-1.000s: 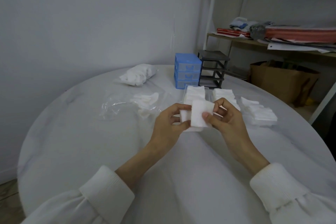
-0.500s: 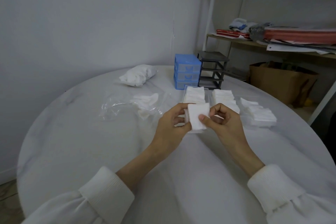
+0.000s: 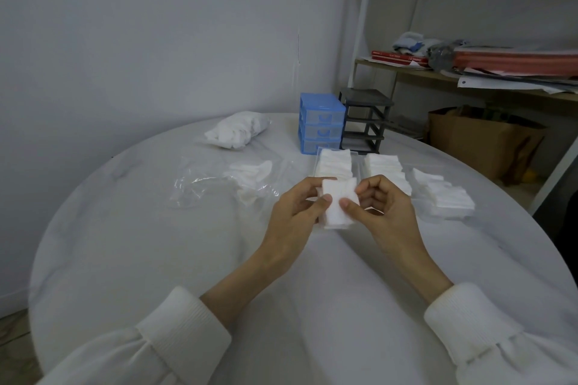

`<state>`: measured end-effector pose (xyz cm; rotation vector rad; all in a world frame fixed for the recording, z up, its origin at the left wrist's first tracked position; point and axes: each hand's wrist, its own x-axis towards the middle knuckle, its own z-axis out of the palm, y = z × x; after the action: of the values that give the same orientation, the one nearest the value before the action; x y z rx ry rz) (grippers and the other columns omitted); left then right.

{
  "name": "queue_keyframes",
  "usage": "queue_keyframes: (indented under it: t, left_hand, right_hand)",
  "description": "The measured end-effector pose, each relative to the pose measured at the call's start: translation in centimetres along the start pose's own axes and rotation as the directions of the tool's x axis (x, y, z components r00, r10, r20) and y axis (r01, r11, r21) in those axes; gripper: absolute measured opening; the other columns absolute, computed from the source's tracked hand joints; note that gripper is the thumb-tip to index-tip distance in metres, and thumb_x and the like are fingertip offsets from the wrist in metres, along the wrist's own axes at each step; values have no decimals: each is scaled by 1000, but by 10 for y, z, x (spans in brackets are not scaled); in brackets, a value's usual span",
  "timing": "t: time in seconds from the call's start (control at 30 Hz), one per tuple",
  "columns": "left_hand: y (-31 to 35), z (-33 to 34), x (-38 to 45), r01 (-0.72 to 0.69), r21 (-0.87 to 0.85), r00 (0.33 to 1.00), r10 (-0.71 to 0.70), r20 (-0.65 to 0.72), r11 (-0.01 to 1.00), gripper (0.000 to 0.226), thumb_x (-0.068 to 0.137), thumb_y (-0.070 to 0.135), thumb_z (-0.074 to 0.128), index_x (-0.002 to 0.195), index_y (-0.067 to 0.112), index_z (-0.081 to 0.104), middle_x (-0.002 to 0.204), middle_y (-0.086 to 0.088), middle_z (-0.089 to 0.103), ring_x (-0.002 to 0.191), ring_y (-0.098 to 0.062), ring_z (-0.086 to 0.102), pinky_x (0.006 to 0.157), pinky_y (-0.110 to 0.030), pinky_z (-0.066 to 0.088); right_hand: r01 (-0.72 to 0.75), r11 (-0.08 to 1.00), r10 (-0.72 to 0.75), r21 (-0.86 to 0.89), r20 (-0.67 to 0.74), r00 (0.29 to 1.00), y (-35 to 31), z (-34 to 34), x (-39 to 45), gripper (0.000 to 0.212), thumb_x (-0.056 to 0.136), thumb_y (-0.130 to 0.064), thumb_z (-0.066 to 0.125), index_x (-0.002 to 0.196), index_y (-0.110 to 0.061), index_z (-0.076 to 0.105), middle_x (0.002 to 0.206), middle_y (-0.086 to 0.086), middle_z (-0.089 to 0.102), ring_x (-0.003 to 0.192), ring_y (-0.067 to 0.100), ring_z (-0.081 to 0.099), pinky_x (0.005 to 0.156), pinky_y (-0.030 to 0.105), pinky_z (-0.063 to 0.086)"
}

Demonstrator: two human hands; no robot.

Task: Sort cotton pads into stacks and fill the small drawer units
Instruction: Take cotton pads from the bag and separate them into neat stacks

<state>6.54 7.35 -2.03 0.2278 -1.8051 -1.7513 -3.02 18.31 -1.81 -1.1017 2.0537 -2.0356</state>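
Both hands hold a small stack of square white cotton pads [image 3: 337,206] above the middle of the round white table [image 3: 156,244]. My left hand [image 3: 297,212] pinches its left side and my right hand [image 3: 384,209] pinches its right side. Just beyond, two clear drawer trays hold rows of pads, one on the left [image 3: 334,162] and one on the right [image 3: 386,169]. A third row of pads [image 3: 444,194] lies further right. A blue drawer unit [image 3: 320,122] and a dark grey drawer frame [image 3: 364,119] with open slots stand at the back.
An opened clear plastic bag [image 3: 200,187] with loose pads [image 3: 250,172] lies left of the hands. A full bag of pads [image 3: 237,130] sits at the back left. A shelf with papers [image 3: 500,72] and a brown box [image 3: 481,144] stand right of the table.
The stack in my hands has been squared up and turned flatter toward me, and both hands have drawn slightly closer together on it.
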Motion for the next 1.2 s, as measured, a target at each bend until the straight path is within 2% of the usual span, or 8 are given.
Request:
queue_keyframes:
  t: [0.17, 0.3, 0.4, 0.5, 0.63, 0.77, 1.03, 1.2]
  left_hand:
    - [-1, -1, 1, -39, 32, 999, 39, -3, 999, 26, 93, 1, 51, 105, 21, 62, 105, -4, 66, 86, -7, 66, 73, -20, 54]
    - [0, -1, 2, -53, 8, 999, 53, -9, 999, 26, 93, -4, 49, 107, 14, 61, 99, -2, 66, 79, -4, 65, 69, -18, 52]
    - [0, -2, 1, -64, 15, 998, 65, -6, 998, 28, 93, -5, 48, 108, 15, 61, 100, -5, 66, 82, -9, 64, 73, -22, 54]
    - [0, -3, 1, -69, 26, 997, 70, -13, 997, 33, 94, -3, 47, 110, 23, 59, 108, -11, 64, 92, -17, 65, 81, -30, 55]
    - [0, -5, 1, -58, 11, 998, 58, -20, 998, 39, 95, 0, 47, 116, 33, 52, 108, -15, 63, 93, -23, 65, 83, -37, 55]
    - [-1, -5, 2, -69, 2, 997, 69, -33, 998, 39, 93, 2, 52, 116, 33, 47, 105, -10, 64, 88, -18, 66, 79, -33, 56]
    - [-2, -3, -2, -157, 182, 988, 155, 29, 971, 25, 89, 4, 60, 93, 28, 56, 100, 15, 63, 85, -9, 65, 69, -15, 49]
    - [-9, 1, 5, -165, 268, 984, 175, -17, 949, 25, 87, 1, 61, 94, 25, 63, 104, 6, 66, 87, -14, 66, 68, -12, 48]
  right_hand:
    - [0, 999, 0, -36, -7, 1000, 1, 0, 0, 27, 73, -6, 76, 82, -20, 53, 82, -7, 58, 67, 0, 55, 59, 16, 49]
    - [8, 998, -8, -59, 3, 1000, 1, 0, 1, 24, 80, -6, 70, 81, -20, 50, 99, -12, 59, 92, 5, 56, 68, 18, 49]
    - [17, 1000, -14, -26, 105, 994, 1, 0, 0, 19, 86, -4, 62, 81, -20, 54, 104, -11, 58, 101, 4, 55, 72, 10, 47]
    - [26, 1000, -23, -10, 215, 976, 1, 1, -3, 14, 88, -5, 60, 89, -19, 62, 105, -9, 61, 98, 7, 58, 74, 10, 45]
    - [9, 1000, -9, -3, 210, 978, 2, 0, -1, 14, 86, -6, 63, 95, -17, 64, 99, -6, 62, 87, 7, 58, 73, 12, 46]
    - [25, 1000, -23, -13, 185, 982, 2, -1, 0, 15, 82, -3, 66, 92, -14, 65, 86, -7, 55, 70, -1, 51, 71, 11, 44]
    - [31, 999, -26, -30, 159, 987, 1, -3, 0, 19, 83, -5, 66, 94, -21, 66, 102, 1, 63, 81, -2, 55, 74, 11, 46]
    - [30, 998, -19, -64, 169, 986, -2, -8, 1, 28, 85, -2, 63, 94, -28, 63, 100, -9, 63, 80, -3, 59, 70, 10, 46]
